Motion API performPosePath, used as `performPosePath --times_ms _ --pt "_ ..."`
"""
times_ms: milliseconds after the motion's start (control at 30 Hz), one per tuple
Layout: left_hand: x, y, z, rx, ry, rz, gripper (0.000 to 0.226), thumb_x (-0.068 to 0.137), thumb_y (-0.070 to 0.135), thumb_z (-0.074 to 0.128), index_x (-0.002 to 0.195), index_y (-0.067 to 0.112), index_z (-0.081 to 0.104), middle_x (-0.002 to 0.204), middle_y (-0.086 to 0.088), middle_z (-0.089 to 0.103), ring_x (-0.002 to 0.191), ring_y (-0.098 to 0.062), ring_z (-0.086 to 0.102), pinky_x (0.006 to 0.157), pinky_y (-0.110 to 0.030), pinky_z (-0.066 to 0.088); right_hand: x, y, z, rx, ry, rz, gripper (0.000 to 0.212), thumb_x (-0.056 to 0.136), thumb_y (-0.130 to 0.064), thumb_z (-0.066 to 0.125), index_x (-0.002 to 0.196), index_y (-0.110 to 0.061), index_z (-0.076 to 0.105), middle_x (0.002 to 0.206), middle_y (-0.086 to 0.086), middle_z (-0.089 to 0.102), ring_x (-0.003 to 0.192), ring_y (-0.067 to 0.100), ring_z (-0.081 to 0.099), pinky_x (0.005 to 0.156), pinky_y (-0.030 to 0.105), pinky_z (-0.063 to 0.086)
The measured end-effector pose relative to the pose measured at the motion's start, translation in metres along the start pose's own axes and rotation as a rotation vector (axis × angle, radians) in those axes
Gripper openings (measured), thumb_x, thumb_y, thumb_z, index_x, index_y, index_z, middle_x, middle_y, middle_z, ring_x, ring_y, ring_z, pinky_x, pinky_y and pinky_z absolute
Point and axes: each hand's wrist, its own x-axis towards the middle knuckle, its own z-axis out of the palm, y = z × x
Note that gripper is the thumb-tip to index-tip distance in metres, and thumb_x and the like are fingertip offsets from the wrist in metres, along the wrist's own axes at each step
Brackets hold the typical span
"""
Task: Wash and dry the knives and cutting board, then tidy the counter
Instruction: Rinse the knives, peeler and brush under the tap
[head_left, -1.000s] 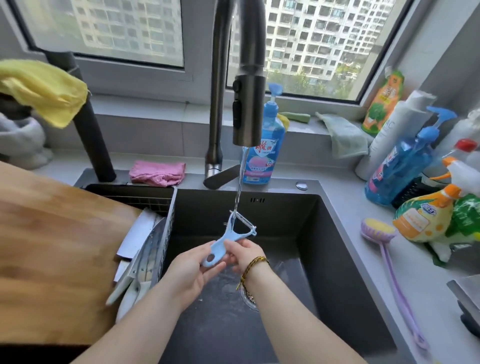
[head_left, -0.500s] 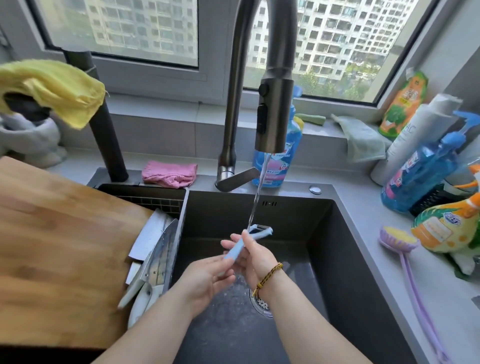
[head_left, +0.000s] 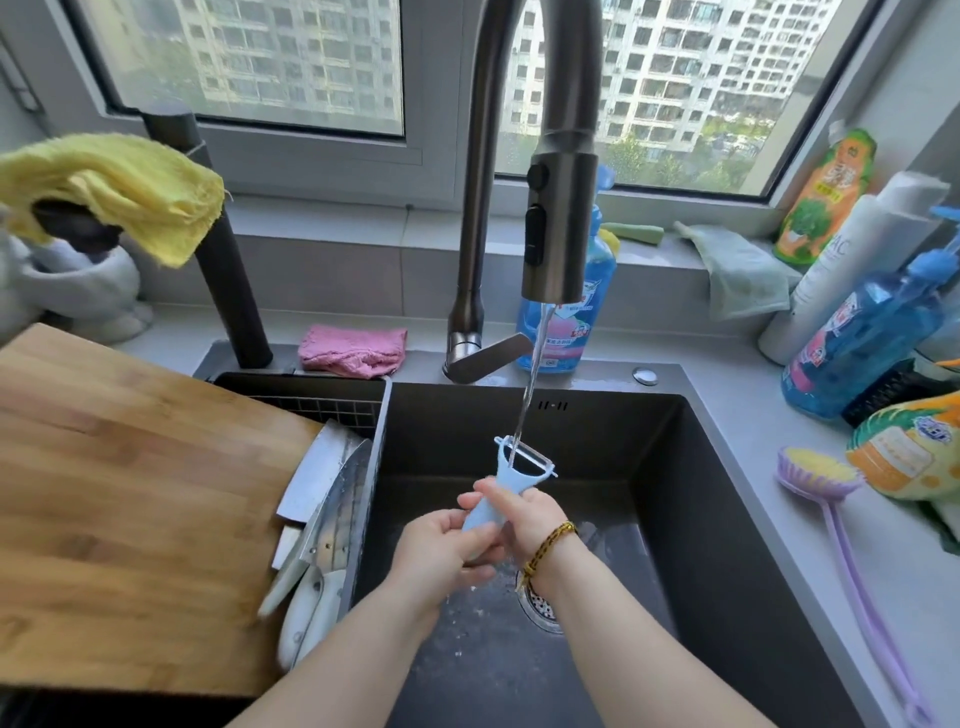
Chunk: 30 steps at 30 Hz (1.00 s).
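Steel-bladed knives (head_left: 332, 499) lie in the dark wire rack (head_left: 311, 402) beside the wooden cutting board (head_left: 130, 493) — while the left hand (head_left: 441, 551) and right hand (head_left: 535, 519) clench their fingers round the pale-blue plastic peeler (head_left: 501, 493) under the thin water stream (head_left: 530, 384). Best to turn it slowly — skin clear of the blade.

Grey counter (head_left: 753, 447), pink cloth (head_left: 353, 349), purple brush (head_left: 816, 472), blue bottle (head_left: 862, 338)

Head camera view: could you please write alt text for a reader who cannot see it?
The left hand and right hand hold a light blue peeler under the running faucet, above a dark sink. Knives lie in a rack beside a wooden cutting board at left.
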Motion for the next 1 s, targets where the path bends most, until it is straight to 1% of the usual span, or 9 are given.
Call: performPosePath --times_ms 133,233,333,467,567,667,767,867,1000 --pt "-0.002 -0.001 0.001 -0.006 0.002 -0.001 0.004 0.087 0.008 0.06 0.09 0.008 0.062 0.077 -0.006 0.069 0.065 -0.008 0.066 0.053 -0.017 0.051 0.005 -0.004 -0.001 0.062 0.065 0.126 0.046 0.097 -0.041 0.033 0.078 -0.008 0.059 0.072 0.007 0.066 0.068 0.021 0.062 0.066 0.033 0.052" --pt "0.0 -0.002 -0.006 0.022 0.061 0.018 0.005 0.085 0.005 0.062 0.083 0.009 0.061 0.073 -0.006 0.066 0.062 -0.009 0.065 0.053 -0.019 0.052 0.005 -0.001 -0.007 -0.01 0.086 0.085 0.024 0.096 -0.031 0.042 0.086 -0.014 0.055 0.081 0.004 0.064 0.073 0.017 0.062 0.066 0.029 0.051" --pt "0.002 -0.006 -0.01 0.262 0.183 0.128 0.014 0.08 0.006 0.067 0.071 0.016 0.061 0.067 -0.002 0.062 0.063 -0.014 0.059 0.065 -0.032 0.053 0.005 0.005 -0.008 -0.032 0.049 0.041 0.012 0.094 -0.026 0.048 0.089 -0.016 0.054 0.085 0.002 0.063 0.076 0.014 0.062 0.073 0.026 0.051" --pt "-0.004 -0.006 -0.006 0.544 0.229 0.288 0.022 0.079 0.014 0.068 0.066 0.026 0.056 0.067 0.011 0.058 0.063 -0.004 0.052 0.054 -0.009 0.038 0.002 0.004 -0.002 -0.016 0.04 0.012 0.013 0.094 -0.014 0.049 0.104 -0.007 0.052 0.093 0.006 0.064 0.069 0.013 0.06 0.061 0.021 0.051" --pt "-0.004 -0.006 -0.003 0.275 0.126 0.167 0.01 0.085 0.019 0.064 0.091 0.02 0.056 0.085 0.006 0.061 0.074 -0.009 0.059 0.053 -0.013 0.048 0.003 -0.004 -0.002 0.139 0.065 0.013 0.023 0.097 -0.009 0.04 0.112 0.002 0.052 0.118 0.021 0.059 0.076 0.023 0.059 0.074 0.034 0.051" --pt "-0.003 -0.003 -0.002 0.132 0.014 0.023 0.007 0.091 0.013 0.056 0.097 0.013 0.054 0.079 -0.001 0.061 0.06 -0.008 0.058 0.046 -0.015 0.047 0.006 -0.007 -0.001 0.134 0.073 0.004 0.03 0.098 -0.01 0.036 0.123 0.004 0.046 0.12 0.021 0.059 0.093 0.024 0.055 0.091 0.039 0.044" --pt "-0.004 0.002 0.0 0.106 -0.054 -0.007 0.015 0.091 0.012 0.055 0.077 0.009 0.06 0.065 -0.002 0.053 0.047 -0.003 0.051 0.044 -0.013 0.045 0.006 -0.002 -0.001 0.048 0.003 -0.028 0.023 0.095 -0.007 0.044 0.117 -0.001 0.05 0.098 0.011 0.065 0.083 0.019 0.06 0.079 0.032 0.051" --pt "0.002 0.004 -0.002 0.079 -0.021 -0.005 0.017 0.091 0.015 0.056 0.076 0.008 0.06 0.065 -0.004 0.056 0.049 -0.004 0.054 0.046 -0.014 0.047 0.005 0.005 -0.003 -0.048 -0.077 0.017 0.01 0.092 -0.003 0.047 0.098 -0.008 0.054 0.088 0.003 0.064 0.074 0.013 0.063 0.058 0.021 0.056" --pt "0.005 0.007 -0.002 0.062 -0.008 0.013 0.022 0.093 0.011 0.049 0.074 0.008 0.059 0.065 -0.005 0.061 0.043 -0.001 0.058 0.044 -0.014 0.048 0.01 0.003 -0.002 -0.017 0.031 0.066 0.03 0.098 -0.023 0.036 0.083 -0.008 0.058 0.088 0.01 0.065 0.064 0.015 0.063 0.051 0.024 0.052"
